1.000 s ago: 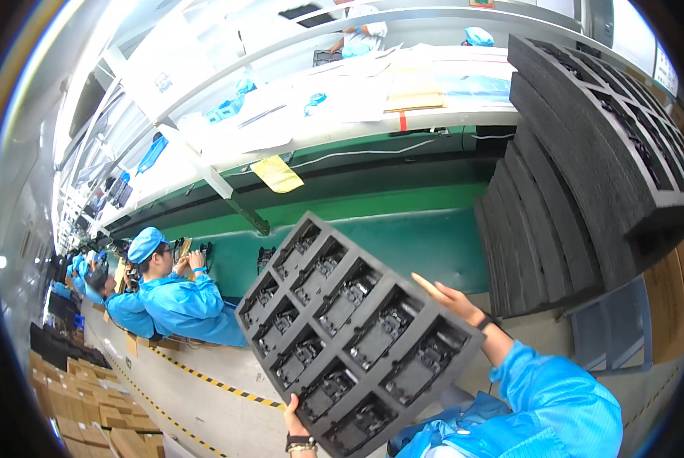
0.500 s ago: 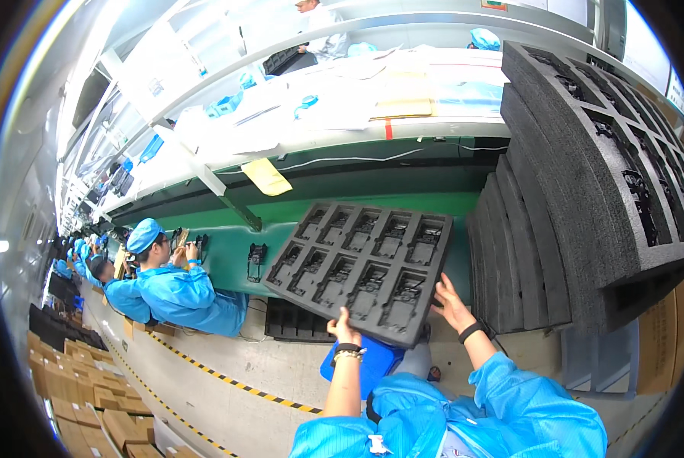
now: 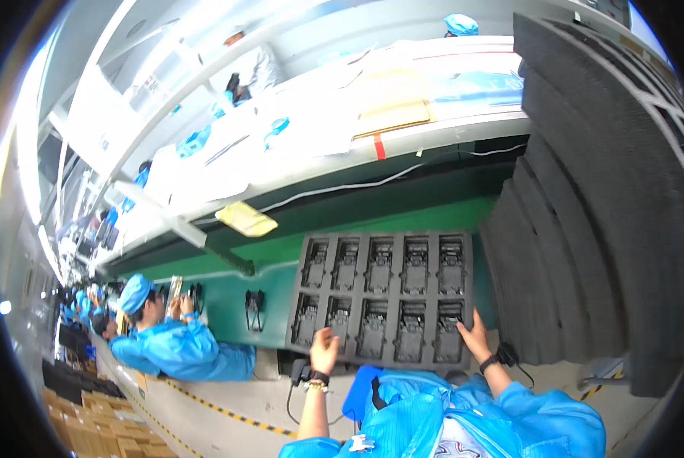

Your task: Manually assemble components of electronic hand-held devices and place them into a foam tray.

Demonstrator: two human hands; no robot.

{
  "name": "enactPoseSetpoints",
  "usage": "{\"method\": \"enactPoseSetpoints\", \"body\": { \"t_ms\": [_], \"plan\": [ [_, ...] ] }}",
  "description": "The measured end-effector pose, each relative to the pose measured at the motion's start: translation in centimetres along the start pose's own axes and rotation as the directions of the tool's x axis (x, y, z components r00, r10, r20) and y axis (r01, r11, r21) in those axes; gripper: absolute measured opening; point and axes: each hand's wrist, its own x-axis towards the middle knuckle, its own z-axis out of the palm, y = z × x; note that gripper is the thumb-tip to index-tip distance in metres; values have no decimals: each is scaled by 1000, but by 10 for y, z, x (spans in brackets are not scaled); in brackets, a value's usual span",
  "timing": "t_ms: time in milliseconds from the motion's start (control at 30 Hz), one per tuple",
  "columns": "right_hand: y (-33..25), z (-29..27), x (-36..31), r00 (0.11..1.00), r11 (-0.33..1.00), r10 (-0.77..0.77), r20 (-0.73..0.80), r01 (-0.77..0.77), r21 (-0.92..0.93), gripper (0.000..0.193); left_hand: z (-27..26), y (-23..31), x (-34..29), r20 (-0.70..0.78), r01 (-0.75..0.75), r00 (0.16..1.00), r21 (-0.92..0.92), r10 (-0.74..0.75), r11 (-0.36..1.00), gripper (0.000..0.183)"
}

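Observation:
A dark grey foam tray (image 3: 355, 298) spans the green bench in front of me, its long sides running left to right. Two rows of cutouts each hold a black part (image 3: 374, 327) of frame-like shape. My left hand (image 3: 324, 351) grips the near edge, left of its middle, with the fingers over the rim. At the right end, near the front corner, my right hand (image 3: 474, 336) holds the tray's side, thumb on top. Whether the tray's underside rests fully on the bench cannot be seen.
Tall stacked foam trays (image 3: 586, 198) rise on the right. A lone black part (image 3: 254, 311) stands on the green bench (image 3: 227, 305) to the left, near a co-worker (image 3: 178, 336) in blue. A white shelf (image 3: 304, 175) runs above, and a blue stool or bin (image 3: 361, 393) is below.
The tray has turned from a slant to nearly square with the bench, and come down against it. Both my hands moved with it, still holding its edges. My view has shifted slightly.

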Motion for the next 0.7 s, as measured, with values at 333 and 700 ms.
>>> {"method": "enactPoseSetpoints", "body": {
  "t_ms": [333,700],
  "plan": [
    [-27,-8,-14,990,995,-94,-105,89,-50,56,-53,-103,145,93,-286,958,271,271,919,72],
    [28,10,-35,962,830,70,-263,90,551,49,-80,-91,124,346,-187,896,-274,279,943,58]
  ]
}}
